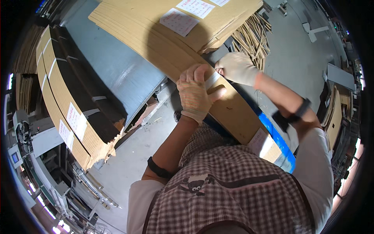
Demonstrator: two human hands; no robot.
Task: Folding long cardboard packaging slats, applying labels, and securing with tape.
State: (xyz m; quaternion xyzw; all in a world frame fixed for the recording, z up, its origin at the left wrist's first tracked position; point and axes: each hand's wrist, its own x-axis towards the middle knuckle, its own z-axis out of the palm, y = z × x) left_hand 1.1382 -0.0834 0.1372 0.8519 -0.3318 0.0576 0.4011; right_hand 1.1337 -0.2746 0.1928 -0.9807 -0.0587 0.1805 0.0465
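Observation:
A long bundle of flat cardboard (230, 111) lies slantwise in front of me, with a white strap (212, 79) across it. My left hand (193, 93), in a pale knitted glove, rests on the bundle beside the strap, thumb stretched away from the fingers. At the bundle's right edge, level with the strap, my gloved right hand (238, 69) is closed. Whatever its fingers pinch is hidden. Beyond both hands, a wide stack of cardboard sheets (132, 24) carries white paper labels (179, 22).
Strapped cardboard bundles (64, 97) stand at the left beside a grey-blue surface (117, 54). Thin cardboard strips (253, 37) are heaped beyond my right hand. A blue edge (278, 134) runs under the bundle's right side. More cardboard (333, 113) stands far right.

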